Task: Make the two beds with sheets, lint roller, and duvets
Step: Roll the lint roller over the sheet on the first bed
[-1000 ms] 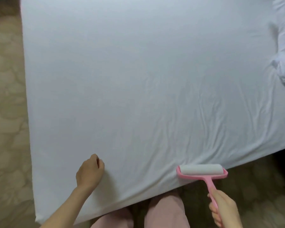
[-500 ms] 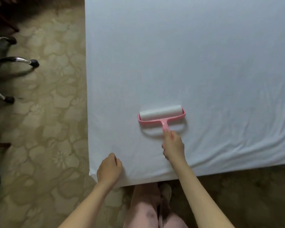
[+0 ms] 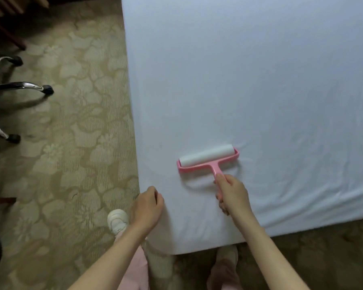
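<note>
Now the near side first: a white shoe [image 3: 117, 221] stands on the patterned carpet [image 3: 82, 143], nearer than the lint roller [image 3: 208, 159] and to its left, just outside the bed's near left corner.

The left hand [image 3: 147, 208] rests on the white sheet [image 3: 260, 80] at that corner, nearer than the roller and left of it. Its fingers are curled into a loose fist. It seems to hold nothing, though the fingertips are tucked under and I cannot be sure they pinch no cloth.

The right hand [image 3: 231, 195] is the one on the tool, fingers wrapped round the pink handle, forearm reaching in from the near right. The roller lies straight ahead of this hand, touching the sheet. The white roll's long axis runs side to side, its right end tilted a little farther away, and the handle points back toward the person.

That matters for the stroke: the roll should travel across its own axis, away from the body or back, so I judge the lint-rolling step is under way near this corner, with most of the sheet beyond the roller left to cover.

Far left of the roller, a chrome chair base [image 3: 19, 86] stands on the carpet.
</note>
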Tool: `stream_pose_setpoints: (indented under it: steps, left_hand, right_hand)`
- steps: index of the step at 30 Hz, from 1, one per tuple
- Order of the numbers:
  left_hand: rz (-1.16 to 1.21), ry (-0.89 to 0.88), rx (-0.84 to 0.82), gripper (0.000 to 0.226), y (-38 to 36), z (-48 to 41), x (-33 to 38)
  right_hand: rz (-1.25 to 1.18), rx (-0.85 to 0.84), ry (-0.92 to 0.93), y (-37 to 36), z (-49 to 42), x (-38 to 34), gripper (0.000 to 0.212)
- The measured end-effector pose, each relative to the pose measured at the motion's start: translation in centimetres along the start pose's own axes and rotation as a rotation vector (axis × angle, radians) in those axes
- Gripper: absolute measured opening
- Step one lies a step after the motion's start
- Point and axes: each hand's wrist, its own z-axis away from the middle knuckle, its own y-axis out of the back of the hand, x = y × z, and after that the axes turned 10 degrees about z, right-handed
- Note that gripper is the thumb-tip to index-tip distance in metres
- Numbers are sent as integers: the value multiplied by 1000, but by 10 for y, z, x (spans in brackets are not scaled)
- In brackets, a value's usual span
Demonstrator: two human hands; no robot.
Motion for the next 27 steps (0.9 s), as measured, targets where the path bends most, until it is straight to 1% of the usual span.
stream_pose_setpoints:
  steps: [4,8,11,14,17,20,24,27]
  left_hand:
    - [89,-87,-35,20,40,-49,-3]
    - [144,-141,-73,26,107,-109,-39]
    - [114,-146,-25,30,162,-157,-66]
    - [-3,-138,-48,26,193,-191,-81]
    - [21,-162,-97,26,201,-212,-79]
    - [22,-184,-145,26,198,-227,-64]
    - [30,-228,-207,26,203,-247,-37]
    - [28,-254,-226,25,216,-268,-19]
  right_hand:
    - [8,51,-6,-40,-69,-83,29]
    - [-31,62,-83,-57,-125,-161,26]
    - [-14,80,-86,-61,-150,-199,25]
    - [9,82,-148,-63,-133,-197,26]
    - [-45,71,-209,-60,-84,-160,28]
    - [-87,135,-257,-58,-32,-140,30]
    - [-201,200,-249,-73,-15,-162,28]
    - [-143,180,-250,-98,-42,-191,25]
